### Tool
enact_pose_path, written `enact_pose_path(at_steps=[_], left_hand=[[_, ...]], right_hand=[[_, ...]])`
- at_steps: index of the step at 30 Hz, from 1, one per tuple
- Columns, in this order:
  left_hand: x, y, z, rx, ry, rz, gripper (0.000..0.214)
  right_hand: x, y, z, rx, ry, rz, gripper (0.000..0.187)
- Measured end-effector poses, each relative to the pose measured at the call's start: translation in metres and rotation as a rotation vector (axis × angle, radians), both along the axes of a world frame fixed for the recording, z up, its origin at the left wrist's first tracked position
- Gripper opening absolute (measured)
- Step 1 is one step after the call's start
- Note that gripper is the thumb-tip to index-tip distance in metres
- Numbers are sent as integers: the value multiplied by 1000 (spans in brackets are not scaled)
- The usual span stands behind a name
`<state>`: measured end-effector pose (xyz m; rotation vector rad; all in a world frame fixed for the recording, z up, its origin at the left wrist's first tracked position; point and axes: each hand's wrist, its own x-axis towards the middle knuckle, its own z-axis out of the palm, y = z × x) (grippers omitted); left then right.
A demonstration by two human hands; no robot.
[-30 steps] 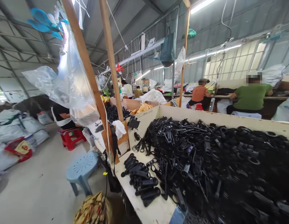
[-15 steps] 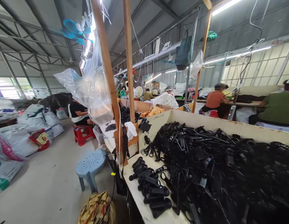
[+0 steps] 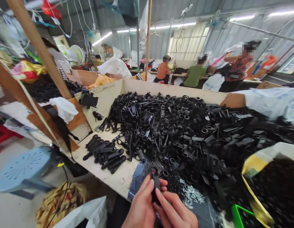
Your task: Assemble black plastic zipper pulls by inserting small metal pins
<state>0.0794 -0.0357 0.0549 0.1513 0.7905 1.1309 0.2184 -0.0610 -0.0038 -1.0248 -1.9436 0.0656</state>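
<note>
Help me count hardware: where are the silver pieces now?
In the head view, the silver pieces lie low, right of center, just beyond the right hand and left of the green bin.

One left hand (image 3: 142,204), one right hand (image 3: 179,210), one black part (image 3: 156,183) between them, one blue stool (image 3: 25,166) near left, one white fan (image 3: 77,55) far left, three people (image 3: 195,76) far right, heaped black parts (image 3: 161,112) and silver pins (image 3: 192,194) too many to count
</note>
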Motion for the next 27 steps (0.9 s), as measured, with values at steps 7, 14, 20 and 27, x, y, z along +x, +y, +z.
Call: enact_pose_path(at_steps=[7, 14, 20, 27], left_hand=[[3, -7, -3, 96, 86, -16, 39], [-1, -9, -13, 107, 150, -57, 42], [-9, -20, -18, 315, 497, -231, 73], [-21, -39, -6, 364, 592, -243, 88]], right_hand=[[1, 0, 0, -8, 42, 3, 44], [0, -6, 3, -108, 139, 62, 35], [9, 2, 29, -663, 683, -76, 34], [-10, 10, 47, -1112, 984, 239, 39]])
